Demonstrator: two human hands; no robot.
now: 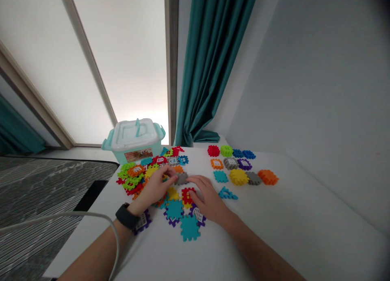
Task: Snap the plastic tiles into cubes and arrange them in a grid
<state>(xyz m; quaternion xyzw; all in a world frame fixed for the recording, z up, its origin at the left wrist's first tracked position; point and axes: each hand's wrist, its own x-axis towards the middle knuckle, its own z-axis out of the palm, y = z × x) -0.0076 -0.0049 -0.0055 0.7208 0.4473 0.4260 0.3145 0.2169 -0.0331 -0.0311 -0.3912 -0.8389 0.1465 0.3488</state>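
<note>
A grey toothed plastic building tile lies between my two hands, over the pile. My left hand, with a black watch on its wrist, has thumb and fingers closed at the tile's left edge. The fingertips of my right hand reach its right edge, the thumb apart above a red window tile. Nearer to me lie turquoise square tiles and a purple window tile. Another purple tile is partly hidden by my left wrist.
Mixed tiles heap at the left. Sorted stacks stand at the right, among them yellow, orange and red, with blue triangles. A lidded tub sits behind. A white cable crosses my left forearm.
</note>
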